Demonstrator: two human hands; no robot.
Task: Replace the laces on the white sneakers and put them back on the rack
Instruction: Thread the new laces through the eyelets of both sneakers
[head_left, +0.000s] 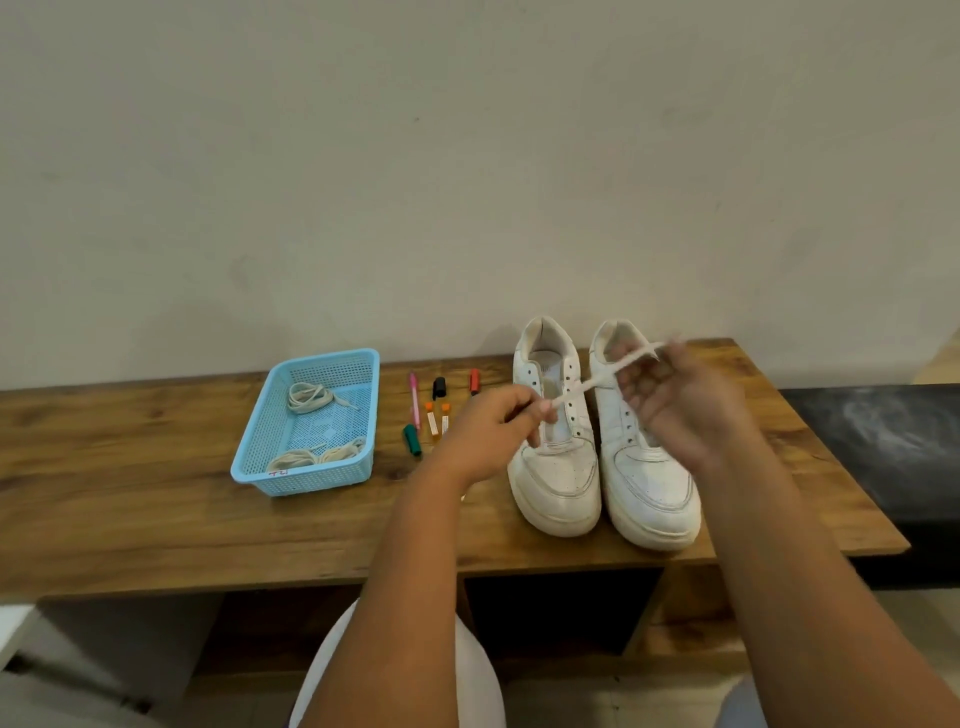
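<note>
Two white sneakers stand side by side on the wooden bench top (156, 519), toes toward me: the left sneaker (556, 467) and the right sneaker (649, 483), both with bare eyelets. A white lace (592, 383) is stretched in the air above them. My left hand (493, 431) pinches its lower end over the left sneaker's tongue. My right hand (680, 405) holds the upper end above the right sneaker, blurred by motion.
A light blue plastic basket (306, 473) at the left holds several coiled off-white laces (311, 397). Between basket and sneakers lie several markers and pens (434, 415). A pale wall stands behind the bench; a dark surface (883, 441) adjoins at the right.
</note>
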